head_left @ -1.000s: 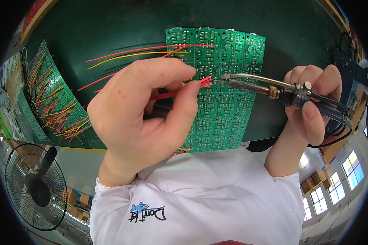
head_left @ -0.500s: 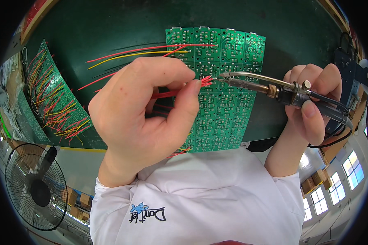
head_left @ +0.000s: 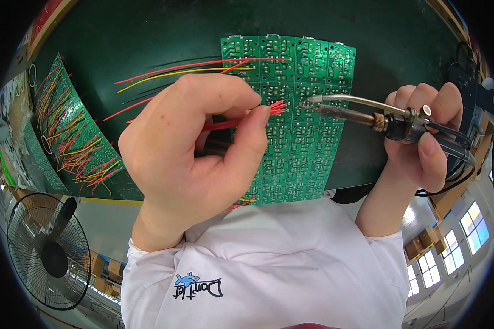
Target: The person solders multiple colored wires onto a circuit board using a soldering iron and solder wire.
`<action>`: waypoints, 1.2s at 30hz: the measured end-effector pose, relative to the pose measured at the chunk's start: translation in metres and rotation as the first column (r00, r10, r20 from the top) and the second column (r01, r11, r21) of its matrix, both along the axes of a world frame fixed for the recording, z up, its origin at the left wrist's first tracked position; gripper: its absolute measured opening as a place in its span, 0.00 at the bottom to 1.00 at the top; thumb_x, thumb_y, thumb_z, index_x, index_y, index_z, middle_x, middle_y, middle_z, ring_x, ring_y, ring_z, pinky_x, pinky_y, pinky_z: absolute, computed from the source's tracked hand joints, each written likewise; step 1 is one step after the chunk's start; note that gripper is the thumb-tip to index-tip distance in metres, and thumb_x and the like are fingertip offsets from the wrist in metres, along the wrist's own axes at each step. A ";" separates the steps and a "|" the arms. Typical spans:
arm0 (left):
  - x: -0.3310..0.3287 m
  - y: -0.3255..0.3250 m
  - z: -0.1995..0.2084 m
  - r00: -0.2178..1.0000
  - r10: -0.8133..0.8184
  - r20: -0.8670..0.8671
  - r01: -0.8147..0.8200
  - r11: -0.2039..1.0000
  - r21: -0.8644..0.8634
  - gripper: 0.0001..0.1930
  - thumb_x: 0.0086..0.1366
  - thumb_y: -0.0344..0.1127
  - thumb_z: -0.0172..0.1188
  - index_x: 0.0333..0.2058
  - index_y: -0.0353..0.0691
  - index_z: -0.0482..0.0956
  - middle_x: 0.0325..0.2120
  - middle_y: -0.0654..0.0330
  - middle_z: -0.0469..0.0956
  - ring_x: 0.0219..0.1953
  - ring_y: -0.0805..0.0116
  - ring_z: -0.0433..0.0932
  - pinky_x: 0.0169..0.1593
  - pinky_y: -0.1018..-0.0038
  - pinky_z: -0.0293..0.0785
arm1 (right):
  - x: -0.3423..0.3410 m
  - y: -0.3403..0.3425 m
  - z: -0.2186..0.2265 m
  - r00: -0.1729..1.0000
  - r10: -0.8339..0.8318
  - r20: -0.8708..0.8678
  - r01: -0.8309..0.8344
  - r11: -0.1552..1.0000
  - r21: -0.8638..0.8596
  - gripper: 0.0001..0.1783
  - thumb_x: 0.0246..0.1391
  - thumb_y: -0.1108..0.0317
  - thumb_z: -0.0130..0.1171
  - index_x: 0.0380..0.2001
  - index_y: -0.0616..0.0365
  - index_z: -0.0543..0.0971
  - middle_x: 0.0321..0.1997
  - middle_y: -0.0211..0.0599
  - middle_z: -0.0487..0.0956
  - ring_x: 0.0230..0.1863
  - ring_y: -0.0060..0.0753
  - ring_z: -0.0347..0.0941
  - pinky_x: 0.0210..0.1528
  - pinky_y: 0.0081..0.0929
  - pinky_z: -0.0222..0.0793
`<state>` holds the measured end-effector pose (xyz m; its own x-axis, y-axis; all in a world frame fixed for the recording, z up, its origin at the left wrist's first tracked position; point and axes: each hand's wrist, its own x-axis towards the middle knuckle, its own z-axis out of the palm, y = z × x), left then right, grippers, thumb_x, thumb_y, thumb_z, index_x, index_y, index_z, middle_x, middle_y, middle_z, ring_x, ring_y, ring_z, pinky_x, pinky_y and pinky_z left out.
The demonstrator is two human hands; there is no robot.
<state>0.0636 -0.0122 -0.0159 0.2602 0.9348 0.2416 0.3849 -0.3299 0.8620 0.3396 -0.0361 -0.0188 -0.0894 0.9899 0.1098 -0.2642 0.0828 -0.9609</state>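
Observation:
Between thumb and forefinger, my left hand (head_left: 195, 140) pinches a bundle of red wires (head_left: 277, 108), their ends fanned out to the right. Under it lies a green panel of circuit boards (head_left: 307, 159), solder side up, with red and yellow wires (head_left: 203, 62) attached at its upper left. My right hand (head_left: 422, 134) is wrapped round a soldering iron (head_left: 348, 114) that has a thin metal feed tube (head_left: 362, 101) clamped along it. The iron's tip is over the panel, a little to the right of the wire ends and apart from them. My left hand hides the panel's left middle.
To the left lies another green panel (head_left: 74, 126) full of red and yellow wires. A dark stand (head_left: 469, 98) with cables is at the far right of the green table (head_left: 148, 33). A black fan (head_left: 52, 252) stands beyond the table at lower left.
My right hand has drawn the soldering iron slightly right, so its tip has backed away from the wire ends. My left hand keeps its pinch, almost unmoved.

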 end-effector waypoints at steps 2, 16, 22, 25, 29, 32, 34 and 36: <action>0.000 0.000 -0.001 1.000 -0.003 -0.003 0.003 1.000 0.003 0.12 0.54 0.18 0.70 0.34 0.36 0.77 0.27 0.65 0.78 0.25 0.83 0.70 0.27 0.86 0.65 | 0.001 0.000 0.000 1.000 -0.007 -0.012 0.007 1.000 -0.009 0.16 0.48 0.68 0.60 0.31 0.50 0.61 0.24 0.32 0.66 0.24 0.22 0.58 0.28 0.24 0.55; 0.003 0.001 0.006 0.999 0.012 -0.032 -0.014 0.998 -0.063 0.09 0.59 0.21 0.68 0.32 0.38 0.76 0.23 0.71 0.73 0.22 0.88 0.64 0.25 0.88 0.58 | 0.002 0.011 -0.005 0.995 0.050 -0.085 -0.042 0.994 0.097 0.12 0.50 0.72 0.56 0.30 0.55 0.62 0.25 0.34 0.68 0.25 0.19 0.57 0.29 0.18 0.57; -0.001 0.005 0.019 0.972 -0.037 -0.232 0.087 0.974 0.210 0.06 0.59 0.24 0.68 0.32 0.37 0.79 0.24 0.67 0.77 0.22 0.83 0.68 0.25 0.84 0.62 | 0.005 0.007 -0.002 0.992 0.048 -0.113 -0.049 0.999 -0.009 0.11 0.52 0.72 0.53 0.28 0.53 0.60 0.25 0.31 0.64 0.27 0.18 0.58 0.32 0.15 0.58; -0.004 0.010 0.024 0.956 -0.071 -0.285 0.143 0.960 0.241 0.05 0.60 0.24 0.66 0.34 0.37 0.79 0.26 0.64 0.79 0.23 0.78 0.71 0.27 0.81 0.66 | 0.005 0.005 -0.002 0.990 0.036 -0.140 -0.039 0.999 -0.018 0.10 0.53 0.73 0.52 0.29 0.53 0.60 0.27 0.31 0.65 0.27 0.17 0.57 0.31 0.14 0.58; 0.001 0.008 0.026 0.948 -0.046 -0.314 0.093 0.986 0.136 0.04 0.62 0.24 0.64 0.35 0.37 0.80 0.26 0.63 0.79 0.25 0.75 0.73 0.30 0.80 0.68 | 0.008 0.005 -0.004 0.982 0.068 -0.179 -0.067 0.998 0.012 0.10 0.53 0.74 0.52 0.29 0.54 0.61 0.27 0.31 0.65 0.27 0.17 0.56 0.31 0.14 0.57; 0.002 0.009 0.021 0.961 -0.064 -0.268 0.113 0.979 0.170 0.04 0.63 0.25 0.64 0.36 0.37 0.80 0.27 0.62 0.80 0.25 0.74 0.74 0.34 0.79 0.71 | 0.008 0.006 -0.003 0.972 0.084 -0.220 -0.082 0.996 0.020 0.09 0.52 0.74 0.52 0.29 0.54 0.61 0.27 0.32 0.66 0.27 0.18 0.56 0.29 0.14 0.55; 0.005 0.011 0.024 0.960 -0.103 -0.259 0.147 0.977 0.156 0.04 0.65 0.27 0.64 0.38 0.36 0.81 0.28 0.63 0.81 0.26 0.77 0.75 0.36 0.80 0.71 | 0.006 0.008 -0.002 0.969 0.079 -0.233 -0.077 0.997 0.018 0.09 0.52 0.74 0.51 0.29 0.54 0.61 0.27 0.32 0.67 0.26 0.18 0.55 0.29 0.15 0.54; 0.008 0.015 0.035 0.969 -0.132 -0.207 0.168 0.972 0.164 0.04 0.61 0.24 0.64 0.35 0.35 0.79 0.27 0.58 0.79 0.25 0.69 0.76 0.32 0.76 0.72 | 0.007 0.009 -0.003 0.966 0.074 -0.248 -0.072 0.997 0.016 0.08 0.52 0.74 0.51 0.28 0.54 0.62 0.27 0.33 0.67 0.26 0.18 0.55 0.28 0.16 0.53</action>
